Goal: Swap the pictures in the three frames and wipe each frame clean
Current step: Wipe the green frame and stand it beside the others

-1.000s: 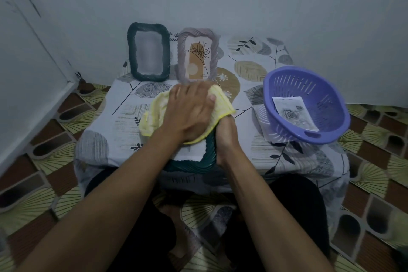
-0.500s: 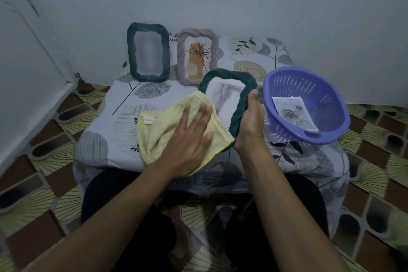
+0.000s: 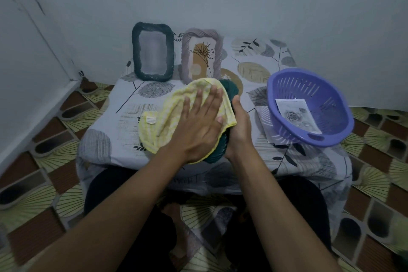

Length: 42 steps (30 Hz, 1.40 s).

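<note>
Wiping green frame [image 3: 231, 90] at table's [image 3: 123, 126] near edge, middle.
Right hand [image 3: 239, 127] grips its right rim; left hand [image 3: 198, 126], fingers flat, presses yellow cloth [image 3: 174, 104] on it. Frame likely light, rigid, glazing fragile, so hold by rim. Purple basket [image 3: 293, 85], right edge, holds one loose picture [image 3: 295, 115].

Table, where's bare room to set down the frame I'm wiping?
Bare tabletop lies left of the yellow cloth, in front of the standing green frame, and at the back between the mauve frame and the purple basket. The right side is crowded.
</note>
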Tool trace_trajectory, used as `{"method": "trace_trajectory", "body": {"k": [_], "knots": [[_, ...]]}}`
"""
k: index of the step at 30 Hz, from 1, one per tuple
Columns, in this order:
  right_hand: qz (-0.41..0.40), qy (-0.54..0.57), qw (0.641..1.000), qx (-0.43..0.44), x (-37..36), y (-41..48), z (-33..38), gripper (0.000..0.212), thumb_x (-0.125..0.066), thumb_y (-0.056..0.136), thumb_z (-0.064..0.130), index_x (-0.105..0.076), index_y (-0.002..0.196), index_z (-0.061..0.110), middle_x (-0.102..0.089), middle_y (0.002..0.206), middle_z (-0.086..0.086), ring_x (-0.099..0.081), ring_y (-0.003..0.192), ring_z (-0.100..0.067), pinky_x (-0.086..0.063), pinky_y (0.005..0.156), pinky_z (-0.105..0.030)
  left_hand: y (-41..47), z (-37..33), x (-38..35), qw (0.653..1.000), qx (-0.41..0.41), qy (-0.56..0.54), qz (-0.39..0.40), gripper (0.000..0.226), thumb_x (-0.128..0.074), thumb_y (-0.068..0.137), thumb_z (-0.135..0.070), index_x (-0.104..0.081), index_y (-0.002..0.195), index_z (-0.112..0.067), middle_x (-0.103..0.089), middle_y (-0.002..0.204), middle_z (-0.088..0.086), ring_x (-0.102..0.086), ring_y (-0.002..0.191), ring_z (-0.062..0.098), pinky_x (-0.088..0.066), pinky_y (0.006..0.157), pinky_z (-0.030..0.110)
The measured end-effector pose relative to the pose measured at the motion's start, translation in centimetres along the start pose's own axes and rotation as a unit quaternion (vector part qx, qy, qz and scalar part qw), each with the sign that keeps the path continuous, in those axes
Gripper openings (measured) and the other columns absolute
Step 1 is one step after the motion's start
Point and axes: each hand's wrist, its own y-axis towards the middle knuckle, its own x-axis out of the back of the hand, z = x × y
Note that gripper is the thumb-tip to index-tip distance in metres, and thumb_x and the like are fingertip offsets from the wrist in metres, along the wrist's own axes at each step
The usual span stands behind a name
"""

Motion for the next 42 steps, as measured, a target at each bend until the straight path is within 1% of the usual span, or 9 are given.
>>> {"method": "trace_trajectory", "body": {"k": [4, 8, 14, 19, 24, 28, 33, 38, 42], "knots": [[-0.043, -0.004, 0.999, 0.01, 1.0, 1.2, 0.6, 0.061, -0.057, 0.088, 0.058, -0.068, 0.122, 0.009, -0.07, 0.122, -0.015, -0.066, 0.114, -0.032, -0.047, 0.106, -0.053, -1.1, -0.4, -1.2, 0.997, -0.062, 0.007, 0.045, 0.06, 0.0, 0.097, -0.047, 0.018, 0.151, -0.03, 0.023, 0.16, -0.013, 0.024, 0.149, 0.01, 0.008, 0.123, 0.044], [-0.107, -0.05, 0.991, 0.054, 1.9, 1.0, 2.8, 0.045, -0.043, 0.105, 0.042, -0.067, 0.12, 0.007, -0.069, 0.117, -0.005, -0.067, 0.104, -0.018, -0.055, 0.089, -0.027, -2.5, 0.4, -2.0, 0.992, -0.099, 0.031, 0.068, 0.06, -0.003, 0.101, -0.046, 0.011, 0.156, -0.028, 0.013, 0.165, -0.013, 0.019, 0.15, 0.008, 0.008, 0.123, 0.039], [-0.131, 0.047, 0.989, 0.048, 2.0, 0.6, 3.2, 0.034, -0.045, 0.105, 0.039, -0.069, 0.103, 0.015, -0.075, 0.09, -0.001, -0.073, 0.075, -0.014, -0.056, 0.063, -0.026, -3.5, 1.7, -2.4, 0.992, -0.079, 0.063, 0.069, 0.062, 0.001, 0.098, -0.059, 0.012, 0.155, -0.036, 0.015, 0.162, -0.02, 0.023, 0.149, 0.007, 0.015, 0.121, 0.042], [-0.178, 0.121, 0.974, 0.071, 0.9, 0.3, 2.0, 0.046, -0.048, 0.101, 0.047, -0.065, 0.128, 0.012, -0.072, 0.119, -0.009, -0.069, 0.108, -0.027, -0.056, 0.09, -0.04, -2.3, 2.6, -2.8, 0.994, 0.068, -0.082, 0.033, 0.075, -0.005, 0.091, -0.073, 0.012, 0.156, -0.037, 0.028, 0.159, -0.022, 0.034, 0.144, 0.008, 0.013, 0.122, 0.043], [-0.214, 0.167, 0.952, 0.141, -0.6, 0.4, 0.3, 0.076, -0.059, 0.079, 0.066, -0.057, 0.138, 0.018, -0.059, 0.14, -0.003, -0.058, 0.126, -0.025, -0.045, 0.109, -0.048, -0.9, 0.4, -2.2, 0.946, 0.175, -0.271, -0.039, 0.074, -0.032, 0.106, -0.042, 0.021, 0.154, -0.023, 0.038, 0.156, -0.013, 0.026, 0.144, -0.001, 0.006, 0.118, 0.025], [-0.217, 0.18, 0.948, 0.145, -2.3, -0.2, -0.4, 0.085, -0.056, 0.078, 0.071, -0.053, 0.143, 0.016, -0.054, 0.146, -0.002, -0.053, 0.133, -0.023, -0.039, 0.115, -0.045, 0.7, -1.1, -1.8, 0.861, 0.304, -0.396, -0.098, 0.073, -0.036, 0.107, -0.034, 0.017, 0.156, -0.023, 0.005, 0.167, 0.0, -0.004, 0.153, 0.018, -0.009, 0.124, 0.037], [-0.099, 0.229, 0.966, 0.073, -1.5, -0.5, 0.2, 0.038, -0.036, 0.104, 0.035, -0.067, 0.11, 0.014, -0.074, 0.102, -0.005, -0.068, 0.095, -0.022, -0.053, 0.089, -0.034, 1.3, 0.1, -1.6, 0.784, 0.363, -0.452, -0.222, 0.06, -0.043, 0.106, -0.03, -0.015, 0.158, -0.025, -0.034, 0.157, 0.0, -0.039, 0.139, 0.02, -0.031, 0.117, 0.038], [-0.007, 0.235, 0.972, 0.023, 1.6, -0.6, 1.1, 0.043, -0.044, 0.079, 0.032, -0.067, 0.106, 0.008, -0.07, 0.099, -0.013, -0.066, 0.09, -0.028, -0.052, 0.081, -0.035, 1.2, 2.5, -0.2, 0.795, 0.351, -0.422, -0.258, 0.051, -0.045, 0.106, -0.031, -0.034, 0.154, -0.017, -0.047, 0.148, -0.003, -0.048, 0.131, 0.015, -0.037, 0.111, 0.031], [0.062, 0.164, 0.982, -0.069, 3.6, -0.1, 2.3, 0.061, -0.04, 0.091, 0.053, -0.064, 0.122, 0.007, -0.063, 0.127, -0.022, -0.06, 0.117, -0.041, -0.041, 0.108, -0.053, 1.2, 4.8, 1.1, 0.849, 0.313, -0.373, -0.206, 0.051, -0.05, 0.101, -0.043, -0.049, 0.146, -0.018, -0.061, 0.137, 0.006, -0.061, 0.118, 0.022, -0.05, 0.101, 0.039]]}}
